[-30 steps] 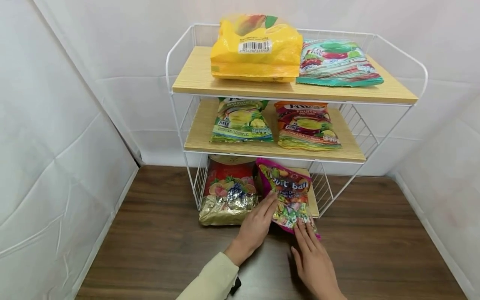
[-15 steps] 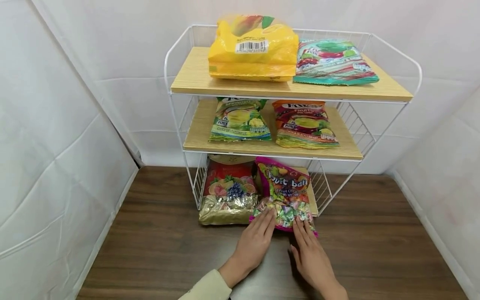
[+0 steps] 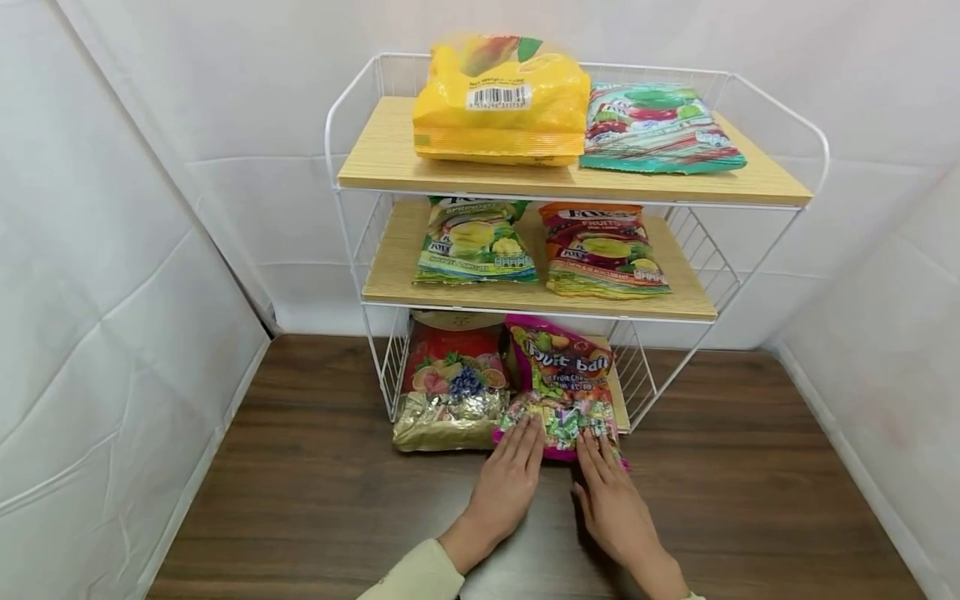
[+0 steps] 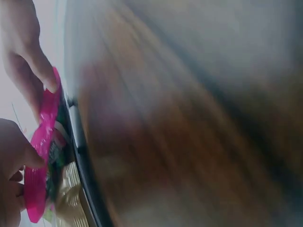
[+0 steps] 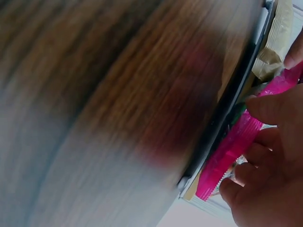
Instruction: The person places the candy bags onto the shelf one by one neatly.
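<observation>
In the head view a magenta-edged "Fruit ball" candy bag [image 3: 566, 383] leans on the bottom shelf, its lower edge out over the front. My left hand [image 3: 506, 483] rests straight fingers on the bag's lower left part. Beside it my right hand [image 3: 611, 500] lays extended fingers on the lower right, its thumb held apart from them. The pink bottom seam [image 4: 45, 127] runs by both hands in the left wrist view. From the right wrist, the right thumb [image 5: 265, 109] overlaps that seam; whether it presses there cannot be told. Touching the bag's left is a red and gold candy bag [image 3: 453, 392].
The white wire rack [image 3: 367, 333] has wooden shelves. Green [image 3: 476, 242] and red [image 3: 603, 250] candy bags stand on the middle shelf; a yellow bag [image 3: 498, 104] and a teal bag [image 3: 660, 129] lie on top. The brown table [image 3: 315, 500] reaches to white cloth walls [image 3: 135, 250].
My left hand has moved from the bag's left side down to its lower front. The candy bag's lower left corner has come out flatter. My right hand has stayed nearly in place.
</observation>
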Tool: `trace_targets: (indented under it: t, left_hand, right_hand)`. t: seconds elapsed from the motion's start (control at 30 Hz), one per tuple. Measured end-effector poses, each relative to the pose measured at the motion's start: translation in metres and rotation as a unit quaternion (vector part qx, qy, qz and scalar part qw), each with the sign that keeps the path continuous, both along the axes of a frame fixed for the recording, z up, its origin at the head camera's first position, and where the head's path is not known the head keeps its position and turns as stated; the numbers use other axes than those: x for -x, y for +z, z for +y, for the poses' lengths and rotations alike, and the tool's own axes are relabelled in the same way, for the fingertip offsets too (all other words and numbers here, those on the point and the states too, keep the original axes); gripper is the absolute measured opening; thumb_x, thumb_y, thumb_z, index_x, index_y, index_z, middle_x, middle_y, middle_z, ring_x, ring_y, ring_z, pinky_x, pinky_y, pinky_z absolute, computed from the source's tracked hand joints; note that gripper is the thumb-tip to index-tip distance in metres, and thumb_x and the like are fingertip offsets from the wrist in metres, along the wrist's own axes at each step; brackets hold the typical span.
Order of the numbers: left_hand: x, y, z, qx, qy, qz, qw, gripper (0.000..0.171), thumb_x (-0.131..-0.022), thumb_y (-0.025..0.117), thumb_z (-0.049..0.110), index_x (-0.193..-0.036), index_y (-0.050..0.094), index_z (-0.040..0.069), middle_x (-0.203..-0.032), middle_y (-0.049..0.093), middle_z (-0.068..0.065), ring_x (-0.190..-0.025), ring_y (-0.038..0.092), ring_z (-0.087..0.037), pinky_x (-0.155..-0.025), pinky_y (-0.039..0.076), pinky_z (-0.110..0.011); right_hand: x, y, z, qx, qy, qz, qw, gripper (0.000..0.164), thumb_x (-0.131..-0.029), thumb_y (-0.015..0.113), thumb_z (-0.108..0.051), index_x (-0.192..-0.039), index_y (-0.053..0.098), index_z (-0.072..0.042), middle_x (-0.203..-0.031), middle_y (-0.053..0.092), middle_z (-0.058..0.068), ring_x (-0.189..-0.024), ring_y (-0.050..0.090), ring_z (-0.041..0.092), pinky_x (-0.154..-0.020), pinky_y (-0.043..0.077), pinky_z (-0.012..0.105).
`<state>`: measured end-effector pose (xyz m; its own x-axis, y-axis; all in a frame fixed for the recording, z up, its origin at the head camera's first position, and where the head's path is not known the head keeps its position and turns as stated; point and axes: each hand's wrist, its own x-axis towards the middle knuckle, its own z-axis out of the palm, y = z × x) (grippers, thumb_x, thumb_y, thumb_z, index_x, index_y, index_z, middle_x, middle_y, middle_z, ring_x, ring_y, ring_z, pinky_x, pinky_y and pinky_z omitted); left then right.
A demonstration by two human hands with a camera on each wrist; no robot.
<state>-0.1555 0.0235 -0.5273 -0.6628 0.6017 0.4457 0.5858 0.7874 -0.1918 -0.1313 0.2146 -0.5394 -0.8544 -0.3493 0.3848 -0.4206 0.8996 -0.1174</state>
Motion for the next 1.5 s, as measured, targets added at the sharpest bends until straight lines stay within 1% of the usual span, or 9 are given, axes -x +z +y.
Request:
trace_targets:
  t: [0.27,0.43,0.67,0.83,0.9,1.07,1.23,1.37,1.5]
  left_hand:
    - [0.018,0.000,0.000,-0.068,-0.028,0.040,0.9965,0.040,-0.087,0.041,0.007,-0.127,0.050,0.004,-0.135,0.040,-0.011,-0.123,0.038,-0.025,-0.098,0.033,-0.030]
    - [0.022,0.000,0.001,-0.078,-0.032,0.052,0.9951,0.041,-0.089,0.032,0.007,-0.123,0.053,0.003,-0.131,0.045,-0.011,-0.119,0.042,-0.026,-0.096,0.036,-0.030]
    - [0.023,-0.002,-0.004,-0.057,-0.018,0.035,0.9976,0.045,-0.083,0.052,0.005,-0.128,0.049,0.004,-0.135,0.040,-0.012,-0.123,0.037,-0.025,-0.097,0.034,-0.030]
    - [0.026,-0.002,-0.005,-0.057,-0.010,0.031,0.9978,0.046,-0.083,0.050,0.003,-0.129,0.048,0.004,-0.136,0.038,-0.011,-0.124,0.036,-0.024,-0.098,0.033,-0.029]
    - [0.026,-0.003,-0.006,-0.056,-0.009,0.029,0.9980,0.046,-0.083,0.049,0.003,-0.129,0.047,0.004,-0.136,0.038,-0.011,-0.124,0.036,-0.024,-0.098,0.033,-0.029]
    - [0.028,-0.003,-0.007,-0.052,-0.010,0.033,0.9981,0.044,-0.085,0.047,0.005,-0.129,0.048,0.006,-0.136,0.039,-0.010,-0.124,0.037,-0.023,-0.096,0.035,-0.028]
    - [0.031,-0.002,-0.009,-0.056,0.000,0.068,0.9961,0.038,-0.088,0.040,0.008,-0.123,0.055,0.009,-0.129,0.048,-0.008,-0.114,0.048,-0.019,-0.084,0.046,-0.027]
    - [0.034,-0.004,-0.012,-0.066,0.003,0.083,0.9943,0.036,-0.090,0.039,0.009,-0.121,0.058,0.010,-0.125,0.052,-0.007,-0.106,0.054,-0.018,-0.075,0.050,-0.026]
    - [0.036,-0.006,-0.012,-0.081,-0.001,0.092,0.9925,0.034,-0.090,0.041,0.011,-0.118,0.060,0.009,-0.122,0.054,-0.007,-0.104,0.056,-0.018,-0.070,0.051,-0.026]
  right_hand:
    - [-0.006,-0.001,-0.002,0.005,-0.016,0.027,1.000,0.058,-0.079,0.062,-0.011,-0.131,0.040,0.005,-0.135,0.036,0.020,-0.125,0.029,0.037,-0.096,0.032,0.049]
    - [-0.012,0.001,-0.003,0.022,-0.021,0.021,0.999,0.053,-0.081,0.061,-0.010,-0.128,0.043,0.005,-0.138,0.032,0.019,-0.126,0.028,0.037,-0.096,0.032,0.049]
    - [-0.022,0.003,0.000,0.036,-0.036,0.002,0.999,0.045,-0.080,0.063,-0.015,-0.119,0.051,0.005,-0.141,0.026,0.020,-0.127,0.025,0.037,-0.092,0.035,0.051]
    - [-0.025,0.003,0.003,0.017,-0.019,-0.015,1.000,0.039,-0.081,0.063,-0.018,-0.114,0.054,0.000,-0.142,0.026,0.018,-0.127,0.026,0.035,-0.094,0.033,0.050]
    - [-0.025,0.002,0.004,0.002,-0.012,-0.018,1.000,0.041,-0.080,0.064,-0.019,-0.115,0.054,0.000,-0.142,0.024,0.018,-0.127,0.026,0.034,-0.095,0.032,0.050]
    - [-0.024,0.000,0.007,-0.015,0.005,-0.010,1.000,0.052,-0.078,0.065,-0.018,-0.121,0.050,0.006,-0.143,0.022,0.018,-0.127,0.025,0.035,-0.096,0.032,0.048]
    - [-0.019,0.000,0.008,-0.010,0.034,0.013,0.999,0.059,-0.074,0.068,-0.013,-0.125,0.045,0.008,-0.142,0.025,0.019,-0.126,0.027,0.038,-0.092,0.036,0.050]
    - [-0.011,0.001,0.008,-0.008,0.050,0.023,0.998,0.058,-0.075,0.067,-0.011,-0.125,0.046,0.008,-0.141,0.026,0.018,-0.126,0.026,0.039,-0.093,0.035,0.050]
    - [-0.004,0.002,0.009,-0.006,0.048,0.025,0.999,0.053,-0.078,0.064,-0.011,-0.124,0.047,0.009,-0.142,0.027,0.017,-0.127,0.024,0.038,-0.095,0.032,0.050]
